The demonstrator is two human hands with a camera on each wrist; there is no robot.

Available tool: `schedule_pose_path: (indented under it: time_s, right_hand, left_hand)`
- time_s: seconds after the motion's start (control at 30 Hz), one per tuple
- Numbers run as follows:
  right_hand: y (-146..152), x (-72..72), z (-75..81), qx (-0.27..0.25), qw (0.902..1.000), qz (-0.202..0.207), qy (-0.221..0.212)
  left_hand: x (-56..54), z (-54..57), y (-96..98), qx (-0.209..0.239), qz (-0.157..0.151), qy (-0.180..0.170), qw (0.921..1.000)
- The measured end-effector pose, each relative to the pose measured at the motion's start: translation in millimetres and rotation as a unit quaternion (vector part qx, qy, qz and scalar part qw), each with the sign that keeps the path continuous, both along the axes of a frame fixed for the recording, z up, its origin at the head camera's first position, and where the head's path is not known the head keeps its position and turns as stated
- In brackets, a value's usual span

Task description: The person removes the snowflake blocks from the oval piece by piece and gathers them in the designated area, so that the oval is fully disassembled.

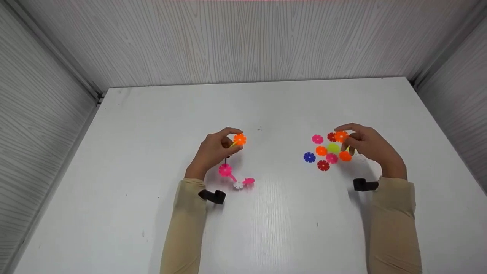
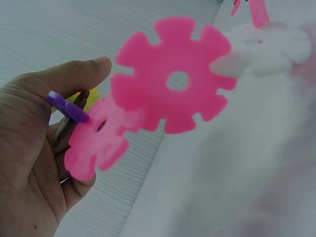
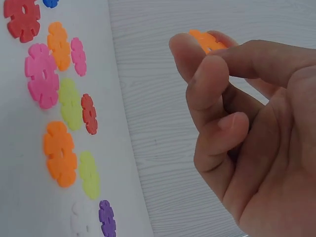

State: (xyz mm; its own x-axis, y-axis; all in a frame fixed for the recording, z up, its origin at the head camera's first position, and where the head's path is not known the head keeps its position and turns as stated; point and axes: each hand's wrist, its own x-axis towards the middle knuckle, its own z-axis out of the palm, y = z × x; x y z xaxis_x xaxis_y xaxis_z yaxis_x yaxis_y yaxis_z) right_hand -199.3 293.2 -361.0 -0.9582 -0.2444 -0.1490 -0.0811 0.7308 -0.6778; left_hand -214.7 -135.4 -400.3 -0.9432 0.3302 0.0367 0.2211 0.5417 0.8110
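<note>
My left hand (image 1: 215, 150) grips a chain of notched flower-shaped plastic discs over the left-centre of the table. An orange disc (image 1: 239, 139) sits at the chain's upper end, by the thumb and fingertips. Below the hand hang a pink disc (image 1: 225, 170), a white disc (image 1: 238, 185) and another pink disc (image 1: 249, 180). The left wrist view shows a purple disc (image 2: 64, 104) slotted in near the palm, with a yellow one partly hidden behind the fingers. To the right, my right hand (image 1: 369, 144) pinches a single orange disc (image 3: 205, 40) between thumb and fingertips, above the loose discs.
Loose discs lie flat beneath and left of the right hand, among them blue (image 1: 309, 157), dark red (image 1: 323, 165) and yellow-green (image 1: 333, 148). A purple disc (image 3: 107, 218) lies there too. Wood-grain panels (image 1: 243, 42) enclose the white table (image 1: 274, 220) at the back and sides.
</note>
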Motion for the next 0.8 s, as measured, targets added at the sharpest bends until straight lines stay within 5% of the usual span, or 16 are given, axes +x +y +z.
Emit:
schedule_pose_path:
  time_s: [0.37, 0.8]
  right_hand:
    - [7.8, 12.1, 9.9, 0.036, 0.9972, 0.049, -0.045]
    - [5.7, 23.9, -5.9, 0.086, 0.9826, 0.099, -0.131]
  left_hand:
    - [-0.9, -3.1, -0.2, 0.004, -0.004, -0.012, 0.9999]
    - [-1.6, -4.5, -1.0, -0.006, -0.008, -0.003, 0.9999]
